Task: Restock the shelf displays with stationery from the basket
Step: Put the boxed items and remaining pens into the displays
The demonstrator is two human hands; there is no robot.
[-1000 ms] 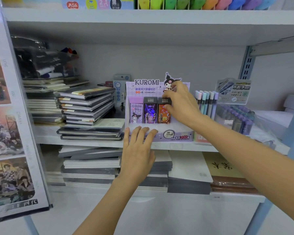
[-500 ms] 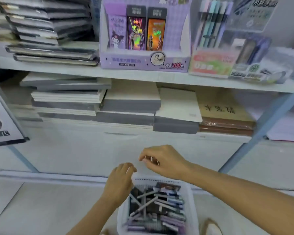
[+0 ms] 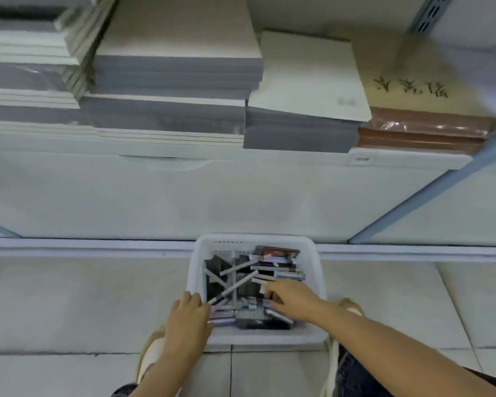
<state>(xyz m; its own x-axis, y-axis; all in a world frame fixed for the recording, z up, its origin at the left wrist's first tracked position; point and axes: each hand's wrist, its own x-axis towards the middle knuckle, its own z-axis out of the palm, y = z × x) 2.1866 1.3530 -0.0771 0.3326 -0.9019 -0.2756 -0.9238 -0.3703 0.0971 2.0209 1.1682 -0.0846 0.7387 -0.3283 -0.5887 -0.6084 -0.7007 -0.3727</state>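
Observation:
A white plastic basket (image 3: 312,253) stands on the tiled floor below the shelf. It holds several pens and small dark and purple stationery packs (image 3: 278,267). My left hand (image 3: 188,319) lies over the basket's left rim, fingers curled down around the edge beside a pen tip. My right hand (image 3: 291,299) is inside the basket, fingers and thumb curled onto a small pack among the pile. The pack itself is mostly hidden under the fingers.
Above the basket, the bottom shelf carries stacks of grey and white notebooks (image 3: 172,70) and a brown wrapped pad (image 3: 421,127). A blue shelf upright (image 3: 430,193) slants down at the right. My feet (image 3: 152,356) flank the basket.
My view has dropped from the Kuromi display to the floor. Both hands came down from the shelf and moved into the basket.

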